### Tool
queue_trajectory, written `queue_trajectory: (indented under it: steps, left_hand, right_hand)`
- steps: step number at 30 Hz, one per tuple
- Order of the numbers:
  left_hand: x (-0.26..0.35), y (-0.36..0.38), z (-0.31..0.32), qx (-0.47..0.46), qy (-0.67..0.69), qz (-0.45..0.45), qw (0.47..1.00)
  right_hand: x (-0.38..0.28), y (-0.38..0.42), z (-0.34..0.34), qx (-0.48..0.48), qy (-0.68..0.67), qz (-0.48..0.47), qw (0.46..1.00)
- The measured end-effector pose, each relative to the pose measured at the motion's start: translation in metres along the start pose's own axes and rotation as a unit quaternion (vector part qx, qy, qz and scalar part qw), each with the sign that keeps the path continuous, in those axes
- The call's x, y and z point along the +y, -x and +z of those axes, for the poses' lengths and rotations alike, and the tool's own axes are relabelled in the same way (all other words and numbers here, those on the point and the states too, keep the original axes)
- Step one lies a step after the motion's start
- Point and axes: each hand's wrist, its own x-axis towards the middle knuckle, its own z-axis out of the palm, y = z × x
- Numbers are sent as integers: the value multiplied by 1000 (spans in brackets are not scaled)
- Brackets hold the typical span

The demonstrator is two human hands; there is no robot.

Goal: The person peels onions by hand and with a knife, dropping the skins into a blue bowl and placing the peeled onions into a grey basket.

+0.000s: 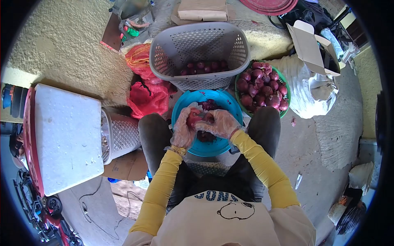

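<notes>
Onion: a round, reddish onion (pixel 196 118) sits clamped between both hands, right above the blue bowl; its skin looks smooth and partly pale where peeled. Its long axis cannot be told, since the fingers cover most of it.
Left hand: the left hand (pixel 183 130), in a thin, crinkled clear plastic glove, curls its fingers closed around the onion's left side; a gold-coloured band circles the wrist.
Right hand: the right hand (pixel 219 123), gloved the same way, closes over the onion's right side and top, fingers together. Whether it also holds a tool cannot be told.
Blue bowl: directly under the fingers, a round, smooth plastic blue bowl (pixel 230 107) rests between the knees and holds dark purple peelings.
Green bowl: beyond the right hand's fingers, a round green bowl (pixel 287 98) is heaped with glossy dark red onions (pixel 262 88).
Basket: just past the blue bowl, a grey perforated plastic basket (pixel 164 53) with rounded corners holds a few more red onions at the bottom.
Mesh sacks: left of the basket, crumpled red and orange mesh sacks (pixel 147 98) lie on the ground.
White slab: far outside the left hand, a flat white foam-like slab (pixel 67 135) lies over a red crate.
</notes>
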Motion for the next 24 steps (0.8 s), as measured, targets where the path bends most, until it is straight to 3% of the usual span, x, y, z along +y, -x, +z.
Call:
queue_trajectory:
  steps: [19, 24]
  left_hand:
    - [-5, -4, -12, -18, -9, 8, 1000]
    - [-7, -5, -11, -26, -7, 9, 1000]
  right_hand:
    - [4, -3, 3, 7, 16, -12, 1000]
    - [7, -3, 6, -23, -40, -14, 999]
